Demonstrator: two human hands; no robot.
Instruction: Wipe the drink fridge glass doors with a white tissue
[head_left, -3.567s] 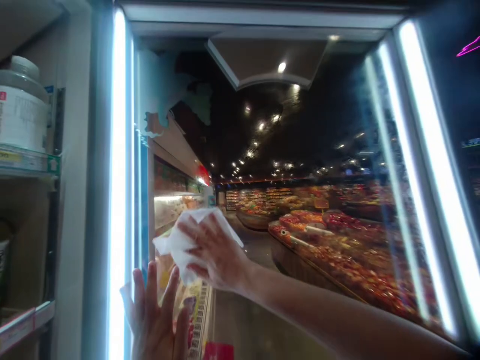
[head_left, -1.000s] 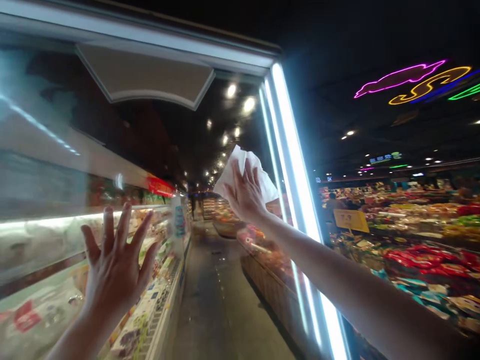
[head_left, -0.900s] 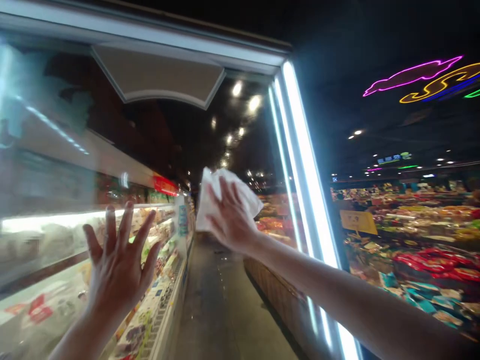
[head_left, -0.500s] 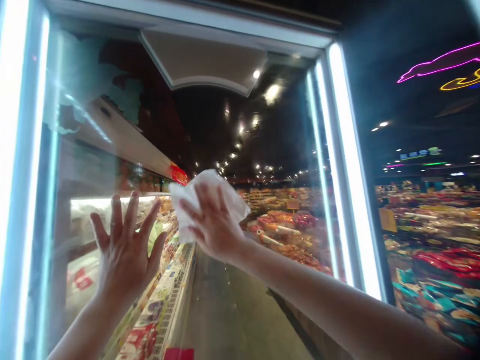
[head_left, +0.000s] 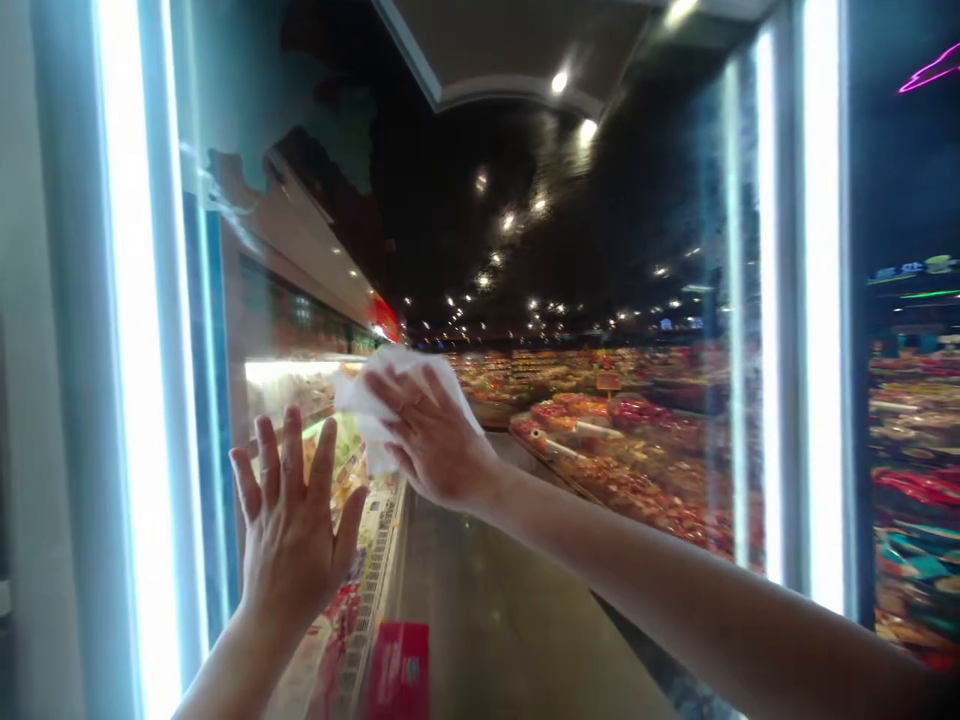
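Note:
A large upright glass pane (head_left: 630,240) stands in front of me, with light strips along both sides. My right hand (head_left: 442,450) presses a crumpled white cloth (head_left: 352,398) towards the pane near the middle of the view. Its fingers lie spread over the cloth, which sticks out past the fingertips. To the left and slightly lower, my left hand (head_left: 292,530) is raised with fingers apart and palm towards the glass, holding nothing. Whether its palm touches the pane I cannot tell.
Bright light strips (head_left: 821,300) frame the pane. Through it I see a lit refrigerated shelf (head_left: 379,540) on the left, an aisle floor (head_left: 510,610), and heaps of packaged goods (head_left: 645,470) on the right. A red box (head_left: 399,670) appears low in the middle.
The view has turned left and tilted down, so the frame sits further right and higher. My right hand and the cloth stay near mid-view; my left hand appears further right and lower.

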